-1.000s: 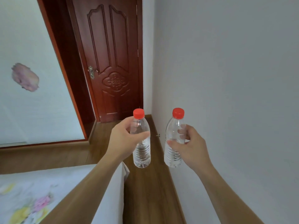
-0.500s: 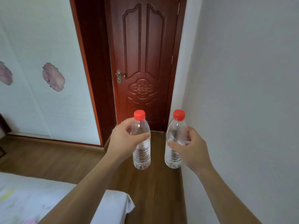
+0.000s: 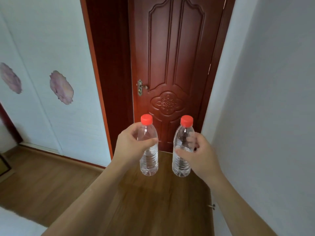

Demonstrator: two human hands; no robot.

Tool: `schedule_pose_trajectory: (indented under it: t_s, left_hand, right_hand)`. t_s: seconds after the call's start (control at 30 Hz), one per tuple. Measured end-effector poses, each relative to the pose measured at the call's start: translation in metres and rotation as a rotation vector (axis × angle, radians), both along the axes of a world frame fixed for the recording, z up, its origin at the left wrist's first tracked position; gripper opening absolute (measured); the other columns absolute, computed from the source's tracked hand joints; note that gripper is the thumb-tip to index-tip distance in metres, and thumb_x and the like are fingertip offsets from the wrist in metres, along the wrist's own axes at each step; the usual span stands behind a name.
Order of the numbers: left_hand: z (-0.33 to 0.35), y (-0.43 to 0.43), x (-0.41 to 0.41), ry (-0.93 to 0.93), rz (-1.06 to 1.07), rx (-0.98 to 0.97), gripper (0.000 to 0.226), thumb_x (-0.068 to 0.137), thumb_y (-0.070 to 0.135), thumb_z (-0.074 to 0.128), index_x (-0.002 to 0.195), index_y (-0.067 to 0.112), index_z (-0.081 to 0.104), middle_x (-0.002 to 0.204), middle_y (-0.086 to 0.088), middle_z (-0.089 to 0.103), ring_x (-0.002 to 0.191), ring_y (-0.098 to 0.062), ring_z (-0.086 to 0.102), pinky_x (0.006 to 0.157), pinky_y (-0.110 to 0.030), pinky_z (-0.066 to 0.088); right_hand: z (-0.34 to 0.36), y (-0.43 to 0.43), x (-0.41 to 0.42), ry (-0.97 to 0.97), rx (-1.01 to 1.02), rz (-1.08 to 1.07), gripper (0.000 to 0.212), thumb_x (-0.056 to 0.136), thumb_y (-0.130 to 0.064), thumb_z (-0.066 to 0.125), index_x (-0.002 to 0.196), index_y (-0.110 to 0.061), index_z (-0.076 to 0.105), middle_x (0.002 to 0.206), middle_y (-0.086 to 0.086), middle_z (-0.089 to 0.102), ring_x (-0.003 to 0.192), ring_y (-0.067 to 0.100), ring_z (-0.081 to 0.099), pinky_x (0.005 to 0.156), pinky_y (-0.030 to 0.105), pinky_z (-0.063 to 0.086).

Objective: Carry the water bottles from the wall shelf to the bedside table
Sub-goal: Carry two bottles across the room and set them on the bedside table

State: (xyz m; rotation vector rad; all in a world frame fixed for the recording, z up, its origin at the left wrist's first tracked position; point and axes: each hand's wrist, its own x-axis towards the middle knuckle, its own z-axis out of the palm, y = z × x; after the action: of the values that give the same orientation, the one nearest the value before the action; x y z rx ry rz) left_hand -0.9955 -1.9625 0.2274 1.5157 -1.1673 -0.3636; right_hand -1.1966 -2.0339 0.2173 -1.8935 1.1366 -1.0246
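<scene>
Two clear water bottles with red caps, both upright, held in the air over the wood floor [image 3: 51, 184], facing a dark red door [image 3: 170, 65]. The left hand [image 3: 131, 147] wraps the upper body of the left bottle [image 3: 149, 160]; the right hand [image 3: 199, 155] wraps the right bottle [image 3: 181, 160] at mid-body, its fingers seen through the plastic. Bottles apart, not touching. Judged full, so moderately heavy; thin ribbed walls likely give under a squeeze, smooth and possibly slippery. Mid-body hold suits. Neither bedside table nor shelf in view.
</scene>
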Motion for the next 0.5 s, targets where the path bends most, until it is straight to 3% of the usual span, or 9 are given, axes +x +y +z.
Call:
schedule_pose_trajectory:
  t_s: [0.23,0.4,0.5]
  left_hand:
    - [-0.009,-0.1,0.065,-0.001,0.158,0.007,0.025,0.076,0.022,0.085,0.094,0.034,0.072,0.089,0.016,0.073,0.086,0.0,0.068,0.071,-0.015,0.049]
    - [-0.016,-0.15,0.124,0.018,0.378,0.03,0.031,0.073,0.026,0.087,0.093,0.041,0.068,0.088,0.016,0.073,0.087,-0.001,0.067,0.076,-0.021,0.049]
    - [-0.018,-0.16,0.165,0.047,0.536,0.046,0.04,0.07,0.036,0.087,0.102,0.045,0.066,0.095,0.018,0.072,0.09,0.003,0.066,0.08,-0.022,0.052]
  right_hand:
    - [-0.004,-0.132,0.078,-0.022,0.013,0.155,0.044,0.073,-0.034,0.08,0.103,-0.047,0.049,0.091,-0.029,0.061,0.088,-0.025,0.051,0.068,0.009,0.038]
    - [-0.007,-0.219,0.158,-0.023,0.042,0.337,0.046,0.066,-0.031,0.083,0.094,-0.05,0.053,0.091,-0.027,0.065,0.087,-0.014,0.059,0.079,0.023,0.048]
    - [-0.004,-0.253,0.22,0.0,0.044,0.475,0.05,0.065,-0.03,0.084,0.106,-0.041,0.057,0.096,-0.025,0.065,0.092,-0.007,0.061,0.085,0.028,0.05]
